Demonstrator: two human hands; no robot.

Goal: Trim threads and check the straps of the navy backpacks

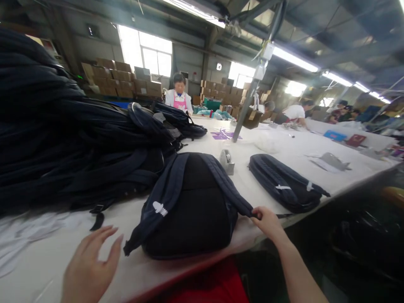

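A dark navy backpack (192,206) lies back-side up on the white table (246,181) right in front of me, its two shoulder straps running toward me. My right hand (268,221) is closed in a pinch on the end of the right shoulder strap (230,189) at the table's edge. My left hand (90,265) hovers over the table to the left of the backpack, fingers spread and holding nothing. The left strap carries a small white tag (160,208).
A tall pile of dark backpacks (63,139) fills the left side. A second backpack (285,183) lies to the right, a tape dispenser (227,162) behind the near one. A slanted pole (246,105) rises mid-table. People work at the far end, cardboard boxes (120,78) behind.
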